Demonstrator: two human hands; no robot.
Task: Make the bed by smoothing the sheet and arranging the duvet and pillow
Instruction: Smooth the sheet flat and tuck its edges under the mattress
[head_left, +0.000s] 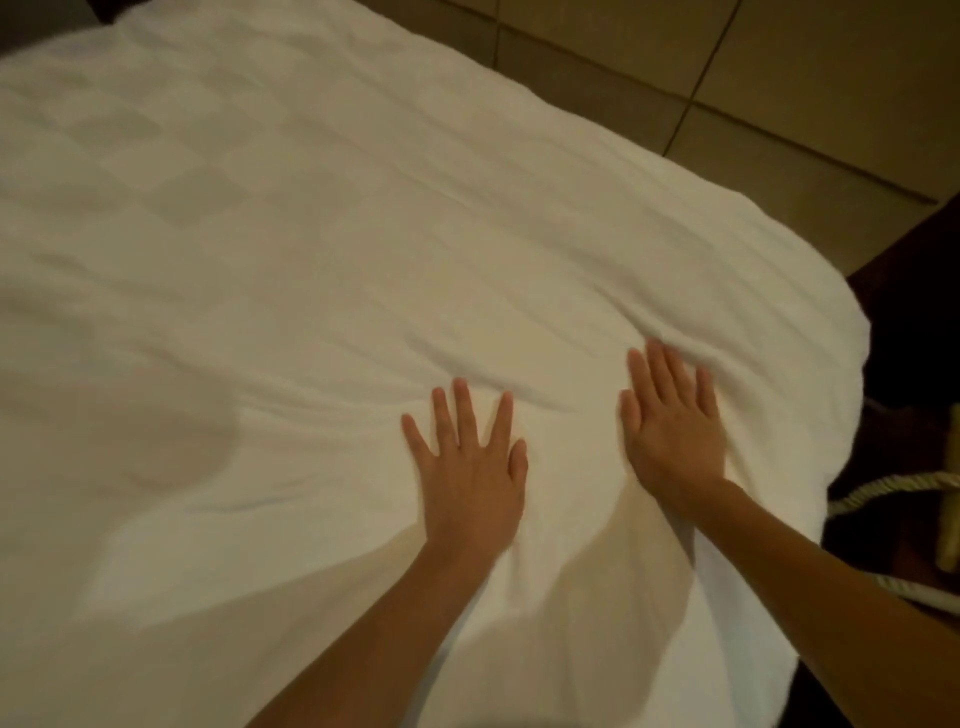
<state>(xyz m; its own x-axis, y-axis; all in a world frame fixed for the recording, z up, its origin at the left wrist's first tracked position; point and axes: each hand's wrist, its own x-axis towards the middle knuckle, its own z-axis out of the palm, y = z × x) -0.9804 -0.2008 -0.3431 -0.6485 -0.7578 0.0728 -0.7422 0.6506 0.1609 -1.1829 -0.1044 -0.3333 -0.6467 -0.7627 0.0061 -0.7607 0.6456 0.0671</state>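
Observation:
A white duvet (322, 249) with a faint checked weave covers the bed and fills most of the view. Both palms lie flat on it near its right corner. My left hand (470, 467) presses down with its fingers spread and straight. My right hand (672, 431) presses beside it, fingers straight and close together, against a bunch of creases that run toward the duvet's rounded right edge. No pillow is in view.
Beige tiled floor (779, 73) runs along the far side of the bed. To the right lies a dark floor area (904, 322) with a pale twisted rope (883, 491) and a light post (950, 525) close to the bed's corner.

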